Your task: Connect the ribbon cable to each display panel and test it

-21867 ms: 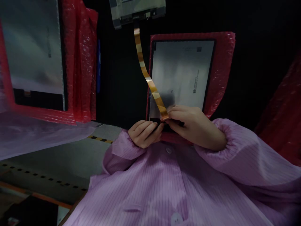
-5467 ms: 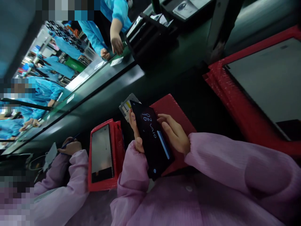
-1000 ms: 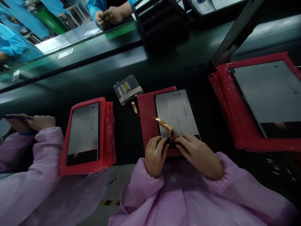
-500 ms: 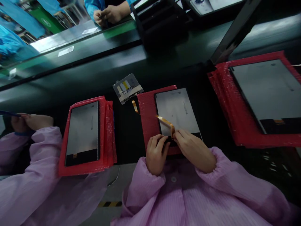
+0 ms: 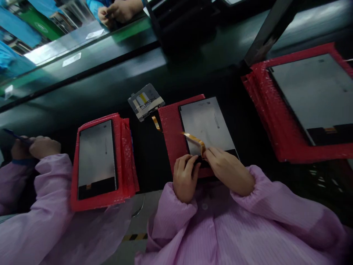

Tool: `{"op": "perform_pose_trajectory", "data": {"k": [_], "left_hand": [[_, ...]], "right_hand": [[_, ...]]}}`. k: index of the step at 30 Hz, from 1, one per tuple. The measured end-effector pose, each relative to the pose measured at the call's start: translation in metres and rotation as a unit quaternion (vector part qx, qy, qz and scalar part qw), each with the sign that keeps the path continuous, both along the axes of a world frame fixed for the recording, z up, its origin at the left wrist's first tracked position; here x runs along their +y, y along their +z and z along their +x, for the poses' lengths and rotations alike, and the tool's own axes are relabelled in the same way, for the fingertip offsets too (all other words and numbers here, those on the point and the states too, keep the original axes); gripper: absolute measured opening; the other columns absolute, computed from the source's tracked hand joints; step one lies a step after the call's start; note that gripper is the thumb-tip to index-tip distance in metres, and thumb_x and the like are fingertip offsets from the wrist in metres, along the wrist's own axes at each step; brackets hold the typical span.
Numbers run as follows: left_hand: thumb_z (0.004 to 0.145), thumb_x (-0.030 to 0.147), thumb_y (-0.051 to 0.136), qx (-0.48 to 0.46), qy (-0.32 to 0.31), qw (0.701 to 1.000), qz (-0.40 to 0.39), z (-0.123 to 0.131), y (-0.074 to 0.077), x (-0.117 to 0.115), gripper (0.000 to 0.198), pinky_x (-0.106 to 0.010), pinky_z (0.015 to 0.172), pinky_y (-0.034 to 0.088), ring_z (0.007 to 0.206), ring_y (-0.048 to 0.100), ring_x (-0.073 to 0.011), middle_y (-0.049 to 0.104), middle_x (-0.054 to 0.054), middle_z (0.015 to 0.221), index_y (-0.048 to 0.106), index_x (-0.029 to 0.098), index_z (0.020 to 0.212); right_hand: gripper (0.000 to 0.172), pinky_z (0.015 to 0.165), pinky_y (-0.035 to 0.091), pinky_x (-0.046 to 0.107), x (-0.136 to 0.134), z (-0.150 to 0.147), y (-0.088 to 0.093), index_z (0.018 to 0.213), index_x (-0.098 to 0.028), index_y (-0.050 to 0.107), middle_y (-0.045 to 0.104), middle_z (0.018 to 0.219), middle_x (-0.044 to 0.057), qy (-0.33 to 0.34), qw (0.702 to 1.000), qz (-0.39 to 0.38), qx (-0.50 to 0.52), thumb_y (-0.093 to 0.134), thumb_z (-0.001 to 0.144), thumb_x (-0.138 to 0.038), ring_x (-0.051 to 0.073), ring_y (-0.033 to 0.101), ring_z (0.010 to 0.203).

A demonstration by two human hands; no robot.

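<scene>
A grey-backed display panel [image 5: 202,119] with a black lower strip lies on a red bubble-wrap sheet [image 5: 170,127] in front of me. Over it runs an orange flat flex cable [image 5: 195,140]. My right hand [image 5: 228,170] pinches the cable's near end at the black strip. My left hand [image 5: 184,179] is closed at the panel's near edge, thumb and index finger together on the strip; the exact contact is hidden under the fingers. Beyond the red sheet rests a small metal-framed module [image 5: 146,102], with another stretch of orange cable beside it.
Red-wrapped stacks topped with panels stand at left [image 5: 96,158] and right [image 5: 314,99]. A co-worker's hands [image 5: 41,147] are at far left. Across the green conveyor [image 5: 110,70], another person's hands [image 5: 118,13] work near a black rack [image 5: 184,29]. A dark post [image 5: 267,36] rises at right.
The view has shifted slightly. Both my hands stay at the panel's near edge, with the right still pinching the cable. The far-left co-worker's blue item has tilted.
</scene>
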State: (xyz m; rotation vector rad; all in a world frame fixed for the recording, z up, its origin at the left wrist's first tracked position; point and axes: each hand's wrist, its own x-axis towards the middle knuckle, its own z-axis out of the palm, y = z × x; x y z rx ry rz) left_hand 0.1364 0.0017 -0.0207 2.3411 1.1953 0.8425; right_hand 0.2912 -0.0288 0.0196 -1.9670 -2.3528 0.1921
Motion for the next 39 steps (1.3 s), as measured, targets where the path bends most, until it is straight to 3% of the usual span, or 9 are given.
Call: {"op": "perform_pose_trajectory", "data": {"k": [7,13,18,21,25,30,36,38,39], "left_hand": [[0.089,0.02,0.059,0.004,-0.005,1.0,0.0,-0.001,-0.002,-0.002,0.024,-0.034,0.091,0.049,0.1,0.056,-0.0193,0.063,-0.009,0.106,0.063,0.017,0.113],[0.09,0.03,0.059,0.008,0.006,0.994,-0.107,0.006,0.014,0.005,0.033,-0.04,0.093,0.047,0.104,0.055,-0.022,0.058,-0.01,0.11,0.06,0.018,0.12],[0.084,0.031,0.067,0.012,0.037,0.988,-0.146,0.028,0.02,0.018,0.017,-0.04,0.084,0.045,0.097,0.058,-0.0225,0.059,-0.006,0.101,0.069,0.022,0.098],[0.085,0.023,0.065,-0.007,0.067,0.989,-0.133,0.037,0.016,0.02,0.005,-0.038,0.081,0.043,0.094,0.058,-0.0214,0.06,-0.005,0.097,0.069,0.02,0.086],[0.088,0.024,0.061,-0.1,0.074,0.975,-0.185,0.038,0.013,0.023,0.009,-0.033,0.078,0.044,0.083,0.056,-0.0168,0.058,-0.004,0.093,0.067,0.019,0.084],[0.087,0.039,0.059,-0.309,0.128,0.899,-0.281,0.031,0.012,0.028,0.025,-0.026,0.073,0.045,0.079,0.052,-0.0129,0.051,-0.004,0.091,0.059,0.017,0.076],[0.087,0.048,0.054,-0.392,0.152,0.838,-0.348,0.025,0.007,0.031,0.031,-0.024,0.073,0.047,0.077,0.055,-0.0115,0.055,-0.002,0.085,0.056,0.018,0.084],[0.087,0.05,0.052,-0.412,0.156,0.819,-0.367,0.019,0.01,0.032,0.033,-0.023,0.068,0.046,0.074,0.055,-0.0108,0.056,-0.002,0.084,0.055,0.018,0.086],[0.087,0.052,0.051,-0.419,0.156,0.813,-0.373,0.013,0.011,0.034,0.034,-0.022,0.066,0.046,0.073,0.055,-0.0105,0.057,-0.002,0.084,0.055,0.018,0.087]], "right_hand": [[0.016,0.07,0.048,0.031,-0.001,0.01,-0.001,0.091,-0.015,0.06,0.06,0.086,0.006,-0.028,0.998,0.022,0.042,0.046,0.09,-0.009,0.02,0.058,0.077],[0.031,0.073,0.047,0.039,0.008,0.051,-0.001,0.103,-0.013,0.057,0.06,0.101,0.014,-0.329,0.941,0.04,0.072,0.05,0.091,-0.041,0.03,0.056,0.095],[0.037,0.074,0.045,0.042,0.024,0.068,-0.003,0.098,-0.015,0.059,0.061,0.101,0.012,-0.412,0.891,-0.051,0.186,0.057,0.082,-0.049,0.03,0.058,0.093],[0.033,0.074,0.045,0.042,0.03,0.076,-0.004,0.088,-0.016,0.059,0.062,0.088,0.009,-0.417,0.873,-0.06,0.247,0.063,0.075,-0.047,0.028,0.059,0.084],[0.03,0.075,0.048,0.04,0.03,0.086,-0.002,0.082,-0.018,0.057,0.063,0.083,0.006,-0.39,0.859,-0.053,0.328,0.065,0.07,-0.045,0.024,0.06,0.079],[0.033,0.072,0.054,0.039,0.027,0.079,0.008,0.089,-0.02,0.058,0.067,0.088,0.007,-0.333,0.831,-0.071,0.44,0.055,0.078,-0.052,0.026,0.065,0.084],[0.045,0.069,0.058,0.041,0.035,0.062,0.018,0.108,-0.024,0.051,0.068,0.1,0.008,-0.336,0.738,-0.105,0.575,0.068,0.072,-0.044,0.028,0.068,0.085],[0.05,0.064,0.059,0.042,0.034,0.07,0.02,0.113,-0.024,0.048,0.069,0.098,0.009,-0.333,0.74,-0.111,0.574,0.068,0.071,-0.041,0.029,0.069,0.081],[0.05,0.06,0.058,0.042,0.034,0.078,0.022,0.115,-0.023,0.048,0.07,0.095,0.01,-0.323,0.769,-0.097,0.543,0.067,0.071,-0.04,0.03,0.069,0.077]]}}
